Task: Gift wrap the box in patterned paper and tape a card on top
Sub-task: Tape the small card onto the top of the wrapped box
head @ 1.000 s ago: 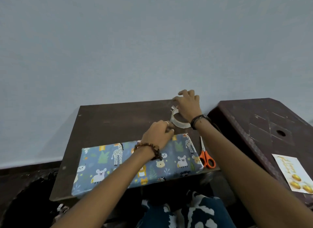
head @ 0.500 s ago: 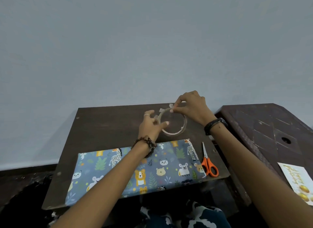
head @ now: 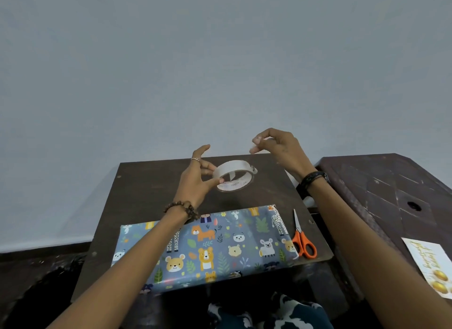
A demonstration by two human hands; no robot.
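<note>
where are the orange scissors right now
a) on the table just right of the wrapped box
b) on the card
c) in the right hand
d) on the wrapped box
a: the orange scissors lie flat on the dark table, just beside the right end of the wrapped box, with neither hand touching them.

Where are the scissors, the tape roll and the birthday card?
scissors point(head: 304, 245): head view, on the orange handles.
tape roll point(head: 232, 168): head view, on its outer band.
birthday card point(head: 431, 267): head view, on its white face.
</note>
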